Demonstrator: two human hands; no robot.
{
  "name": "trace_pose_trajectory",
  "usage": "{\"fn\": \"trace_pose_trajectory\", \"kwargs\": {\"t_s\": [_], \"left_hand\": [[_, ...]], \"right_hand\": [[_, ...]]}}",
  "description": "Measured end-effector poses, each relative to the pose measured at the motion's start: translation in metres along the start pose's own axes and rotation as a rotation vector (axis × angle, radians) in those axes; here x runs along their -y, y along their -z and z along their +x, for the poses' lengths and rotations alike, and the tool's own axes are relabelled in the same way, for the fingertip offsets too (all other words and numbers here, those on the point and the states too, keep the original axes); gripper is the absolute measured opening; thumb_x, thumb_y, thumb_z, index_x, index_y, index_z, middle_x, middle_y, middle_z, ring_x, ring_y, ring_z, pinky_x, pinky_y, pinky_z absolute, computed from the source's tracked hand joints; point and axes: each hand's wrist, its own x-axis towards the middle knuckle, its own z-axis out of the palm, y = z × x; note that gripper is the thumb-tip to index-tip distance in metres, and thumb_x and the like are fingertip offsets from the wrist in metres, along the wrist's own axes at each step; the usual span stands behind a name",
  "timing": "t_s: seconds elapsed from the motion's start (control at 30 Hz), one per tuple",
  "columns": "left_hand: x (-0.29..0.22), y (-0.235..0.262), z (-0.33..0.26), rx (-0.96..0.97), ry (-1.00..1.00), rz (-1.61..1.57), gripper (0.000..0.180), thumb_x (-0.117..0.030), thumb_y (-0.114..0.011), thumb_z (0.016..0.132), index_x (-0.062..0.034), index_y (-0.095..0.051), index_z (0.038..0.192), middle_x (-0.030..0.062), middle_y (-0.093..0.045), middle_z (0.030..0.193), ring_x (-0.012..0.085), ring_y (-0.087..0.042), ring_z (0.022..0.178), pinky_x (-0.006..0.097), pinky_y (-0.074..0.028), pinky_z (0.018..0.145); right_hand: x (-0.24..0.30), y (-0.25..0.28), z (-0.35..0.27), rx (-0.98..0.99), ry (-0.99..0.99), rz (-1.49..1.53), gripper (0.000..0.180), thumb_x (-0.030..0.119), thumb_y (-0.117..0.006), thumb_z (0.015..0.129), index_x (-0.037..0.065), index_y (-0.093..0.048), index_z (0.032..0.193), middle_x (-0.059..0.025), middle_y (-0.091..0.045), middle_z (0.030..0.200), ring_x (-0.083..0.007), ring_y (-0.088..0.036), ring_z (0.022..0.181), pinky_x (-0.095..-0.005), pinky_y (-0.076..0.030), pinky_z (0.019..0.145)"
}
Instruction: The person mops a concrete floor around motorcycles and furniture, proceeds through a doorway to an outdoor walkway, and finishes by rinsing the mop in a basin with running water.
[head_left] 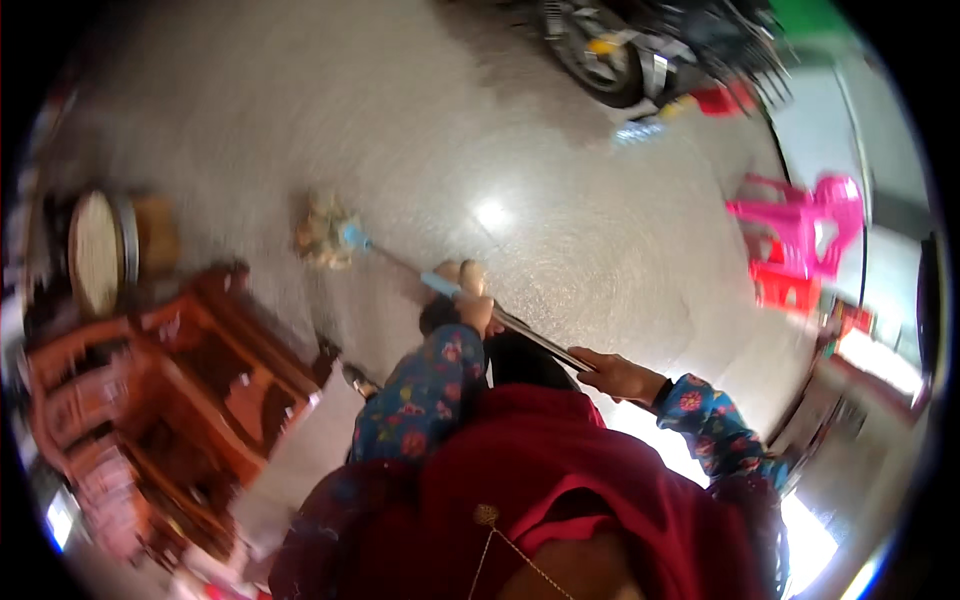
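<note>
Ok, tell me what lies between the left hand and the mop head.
The head view shows, from left hand to mop head, the mop's handle: blue sleeve, thin rod, blue socket.

Both arms reach out in front of the torso, the 2 hands apart. The left forearm (pixel 425 385) stretches far and slightly right; its left hand (pixel 476 313) is the farther of the 2, fingers curled in a grip. The right forearm (pixel 705 415) angles left, ending in the right hand (pixel 612 374), also clenched.
</note>
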Motion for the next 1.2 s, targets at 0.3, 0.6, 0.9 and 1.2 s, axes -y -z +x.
{"fn": "trace_pose_trajectory", "kwargs": {"t_s": [0.3,0.6,0.9,1.2], "left_hand": [[-0.068,-0.068,-0.028,0.65,0.335,-0.062,0.025,-0.023,-0.047,0.083,-0.0005,-0.05,0.073,0.0216,-0.061,0.067,0.0286,-0.056,0.052,0.032,-0.04,0.041],[-0.103,-0.191,0.013,0.954,0.492,0.26,0.019,-0.018,-0.046,0.083,-0.0041,-0.057,0.076,0.0117,-0.062,0.072,0.0257,-0.058,0.064,0.034,-0.044,0.052],[-0.113,-0.334,0.003,0.953,0.696,0.547,0.012,-0.014,-0.05,0.078,-0.0035,-0.054,0.073,0.0094,-0.058,0.071,0.0277,-0.059,0.07,0.039,-0.049,0.062],[-0.055,-0.472,-0.053,1.045,0.653,0.805,0.006,-0.006,-0.051,0.073,-0.0018,-0.053,0.07,0.0146,-0.058,0.069,0.0349,-0.059,0.071,0.047,-0.048,0.074]], "right_hand": [[-0.094,-0.016,-0.049,-0.436,0.086,-0.101,0.047,0.022,-0.049,0.083,0.017,-0.038,0.128,-0.021,-0.059,0.078,-0.0361,-0.059,0.073,-0.0455,-0.045,0.066],[-0.159,-0.024,-0.04,-0.755,-0.072,0.108,0.041,0.02,-0.052,0.082,0.017,-0.043,0.121,-0.0168,-0.059,0.069,-0.0326,-0.06,0.065,-0.0432,-0.045,0.058],[-0.208,-0.058,-0.026,-1.102,-0.204,0.659,0.04,0.022,-0.058,0.079,0.011,-0.047,0.116,-0.0206,-0.058,0.071,-0.0382,-0.058,0.066,-0.0447,-0.045,0.058],[-0.264,-0.095,-0.002,-1.017,-0.088,1.812,0.032,0.022,-0.055,0.082,0.002,-0.054,0.107,-0.0075,-0.057,0.065,-0.0127,-0.05,0.045,-0.0278,-0.043,0.045]]}}
